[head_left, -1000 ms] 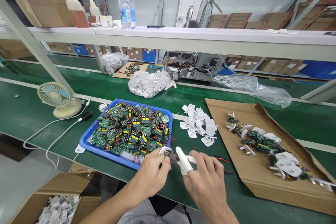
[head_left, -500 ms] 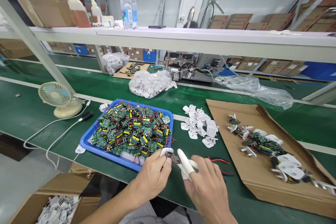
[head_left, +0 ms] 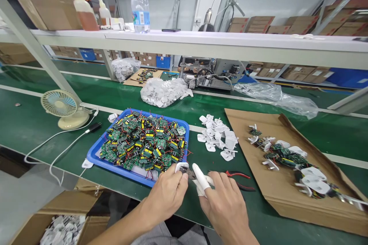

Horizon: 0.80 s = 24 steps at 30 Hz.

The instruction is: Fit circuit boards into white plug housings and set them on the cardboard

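My left hand [head_left: 166, 195] and my right hand [head_left: 222, 204] meet at the near edge of the green bench, both pinched on one small dark part with a white plug shell [head_left: 184, 169]. White finger cots cover the fingertips. Just beyond my left hand stands a blue tray [head_left: 94, 152] heaped with green circuit boards [head_left: 143, 143]. Red-handled cutters [head_left: 238, 180] lie on the mat right behind my right hand. A loose pile of white plug shells [head_left: 219, 138] lies past them.
A cardboard sheet [head_left: 244, 122] at the right carries assembled boards with plugs [head_left: 287, 159]. A small fan [head_left: 61, 108] with white cables stands at the left. Bags of white parts [head_left: 163, 91] lie further back. A box of shells [head_left: 61, 229] sits below the bench. A water bottle [head_left: 140, 2] stands on the shelf.
Both hands stayed pinched together on the small part, shifting only slightly; the view moved a little. The red-handled cutters show more fully behind my right hand.
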Motion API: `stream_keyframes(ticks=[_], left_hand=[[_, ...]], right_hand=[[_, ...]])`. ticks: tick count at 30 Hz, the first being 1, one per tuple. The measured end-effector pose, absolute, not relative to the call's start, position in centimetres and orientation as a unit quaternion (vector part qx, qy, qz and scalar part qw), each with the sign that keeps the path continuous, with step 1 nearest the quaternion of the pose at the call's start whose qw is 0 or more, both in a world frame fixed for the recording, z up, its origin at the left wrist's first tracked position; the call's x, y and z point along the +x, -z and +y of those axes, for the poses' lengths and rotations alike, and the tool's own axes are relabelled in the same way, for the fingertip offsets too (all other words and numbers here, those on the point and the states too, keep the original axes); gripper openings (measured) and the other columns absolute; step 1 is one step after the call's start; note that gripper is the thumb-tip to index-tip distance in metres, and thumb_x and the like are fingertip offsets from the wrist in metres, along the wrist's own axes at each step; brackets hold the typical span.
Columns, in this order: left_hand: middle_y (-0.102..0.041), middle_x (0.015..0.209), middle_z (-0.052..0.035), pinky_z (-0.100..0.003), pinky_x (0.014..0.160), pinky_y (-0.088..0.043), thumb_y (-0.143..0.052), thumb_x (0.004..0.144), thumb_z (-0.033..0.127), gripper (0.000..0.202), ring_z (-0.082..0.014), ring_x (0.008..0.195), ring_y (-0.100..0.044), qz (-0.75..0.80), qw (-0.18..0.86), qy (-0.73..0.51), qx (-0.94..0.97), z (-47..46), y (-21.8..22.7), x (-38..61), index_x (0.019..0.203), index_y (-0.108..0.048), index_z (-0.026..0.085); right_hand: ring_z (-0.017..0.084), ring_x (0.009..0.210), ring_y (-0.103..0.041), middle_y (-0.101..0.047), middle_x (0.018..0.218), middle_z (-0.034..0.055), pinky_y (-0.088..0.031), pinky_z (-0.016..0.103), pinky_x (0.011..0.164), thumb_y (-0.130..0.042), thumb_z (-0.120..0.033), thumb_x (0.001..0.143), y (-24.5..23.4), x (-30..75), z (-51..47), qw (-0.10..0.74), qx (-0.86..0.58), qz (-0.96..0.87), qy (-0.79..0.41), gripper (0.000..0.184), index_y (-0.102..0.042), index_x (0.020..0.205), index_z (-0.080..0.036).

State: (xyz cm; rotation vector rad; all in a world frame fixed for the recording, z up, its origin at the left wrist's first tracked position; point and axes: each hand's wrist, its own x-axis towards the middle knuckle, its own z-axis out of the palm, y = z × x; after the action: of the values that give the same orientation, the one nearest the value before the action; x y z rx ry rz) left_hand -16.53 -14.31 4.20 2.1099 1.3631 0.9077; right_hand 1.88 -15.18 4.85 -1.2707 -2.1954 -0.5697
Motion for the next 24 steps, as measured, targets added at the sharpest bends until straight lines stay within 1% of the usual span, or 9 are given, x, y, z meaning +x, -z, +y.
stream_keyframes(ticks=[6, 8, 10, 12, 14, 16, 19, 22, 24], left_hand=[[-0.052, 0.076, -0.0031, -0.031, 0.064, -0.041, -0.029, 0.105, 0.031, 0.041, -0.0171, 0.068, -0.053, 0.473, 0.255, -0.366, 0.760, -14.4, -4.4, -16.8, 0.068, -0.044, 0.022], [-0.053, 0.078, -0.0037, -0.030, 0.065, -0.042, -0.029, 0.106, 0.032, 0.043, -0.0166, 0.069, -0.053, 0.466, 0.275, -0.378, 0.751, -14.5, -4.5, -17.0, 0.068, -0.046, 0.021], [-0.054, 0.078, -0.0037, -0.029, 0.066, -0.042, -0.029, 0.106, 0.032, 0.044, -0.0162, 0.071, -0.054, 0.447, 0.316, -0.389, 0.741, -14.5, -4.7, -17.2, 0.068, -0.048, 0.021], [-0.055, 0.076, -0.0034, -0.027, 0.068, -0.043, -0.030, 0.106, 0.032, 0.045, -0.0162, 0.073, -0.055, 0.427, 0.356, -0.397, 0.730, -14.5, -4.9, -17.3, 0.067, -0.049, 0.020], [-0.055, 0.076, -0.0034, -0.027, 0.068, -0.044, -0.032, 0.106, 0.033, 0.046, -0.0165, 0.074, -0.056, 0.421, 0.374, -0.401, 0.722, -14.4, -5.0, -17.4, 0.067, -0.051, 0.020], [-0.056, 0.077, -0.0038, -0.027, 0.069, -0.045, -0.034, 0.106, 0.034, 0.047, -0.0167, 0.074, -0.056, 0.427, 0.375, -0.404, 0.716, -14.2, -5.1, -17.5, 0.065, -0.053, 0.019], [-0.059, 0.084, -0.0057, -0.029, 0.073, -0.048, -0.037, 0.105, 0.035, 0.047, -0.0180, 0.079, -0.059, 0.452, 0.351, -0.416, 0.707, -13.4, -5.4, -18.5, 0.068, -0.063, 0.019], [-0.062, 0.100, -0.0096, -0.033, 0.085, -0.050, -0.042, 0.103, 0.037, 0.041, -0.0225, 0.096, -0.062, 0.493, 0.273, -0.439, 0.700, -11.4, -6.0, -21.1, 0.087, -0.076, 0.019], [-0.062, 0.108, -0.0117, -0.036, 0.093, -0.049, -0.043, 0.102, 0.038, 0.040, -0.0253, 0.106, -0.061, 0.529, 0.200, -0.455, 0.688, -9.4, -6.7, -23.9, 0.096, -0.077, 0.018]], right_hand=[[0.017, 0.069, -0.044, -0.053, 0.078, 0.0038, -0.034, 0.028, 0.061, -0.051, -0.004, 0.079, -3.8, 2.6, -14.8, 0.314, -0.464, -0.816, 0.143, 0.021, -0.053, 0.067, -0.021], [0.014, 0.064, -0.045, -0.053, 0.076, 0.0016, -0.034, 0.025, 0.056, -0.049, -0.002, 0.078, -3.5, 2.7, -14.7, 0.334, -0.461, -0.819, 0.074, 0.021, -0.057, 0.072, -0.020], [0.012, 0.060, -0.047, -0.052, 0.072, -0.0010, -0.035, 0.022, 0.052, -0.048, -0.003, 0.082, -3.5, 2.5, -14.8, 0.344, -0.444, -0.826, -0.039, 0.022, -0.059, 0.076, -0.020], [0.010, 0.058, -0.049, -0.052, 0.069, -0.0027, -0.038, 0.020, 0.052, -0.048, -0.007, 0.089, -3.7, 2.0, -14.9, 0.355, -0.424, -0.821, -0.143, 0.021, -0.059, 0.076, -0.020], [0.011, 0.061, -0.053, -0.054, 0.071, -0.0022, -0.043, 0.019, 0.055, -0.049, -0.013, 0.094, -3.9, 1.5, -15.0, 0.371, -0.421, -0.807, -0.186, 0.018, -0.061, 0.082, -0.020], [0.012, 0.068, -0.058, -0.060, 0.080, 0.0006, -0.049, 0.021, 0.062, -0.049, -0.014, 0.095, -4.0, 1.4, -14.8, 0.387, -0.428, -0.801, -0.160, 0.015, -0.063, 0.095, -0.019], [0.017, 0.082, -0.065, -0.066, 0.096, 0.0057, -0.054, 0.027, 0.075, -0.053, -0.017, 0.095, -3.4, 3.1, -14.4, 0.402, -0.431, -0.807, -0.045, 0.024, -0.061, 0.117, -0.020], [0.022, 0.086, -0.067, -0.068, 0.101, 0.0085, -0.054, 0.033, 0.074, -0.055, -0.023, 0.093, -0.9, 7.5, -14.2, 0.404, -0.431, -0.804, 0.064, 0.031, -0.059, 0.124, -0.024], [0.025, 0.084, -0.068, -0.069, 0.101, 0.0088, -0.054, 0.035, 0.072, -0.056, -0.029, 0.092, 1.9, 11.4, -14.2, 0.393, -0.438, -0.805, 0.076, 0.038, -0.060, 0.130, -0.027]])
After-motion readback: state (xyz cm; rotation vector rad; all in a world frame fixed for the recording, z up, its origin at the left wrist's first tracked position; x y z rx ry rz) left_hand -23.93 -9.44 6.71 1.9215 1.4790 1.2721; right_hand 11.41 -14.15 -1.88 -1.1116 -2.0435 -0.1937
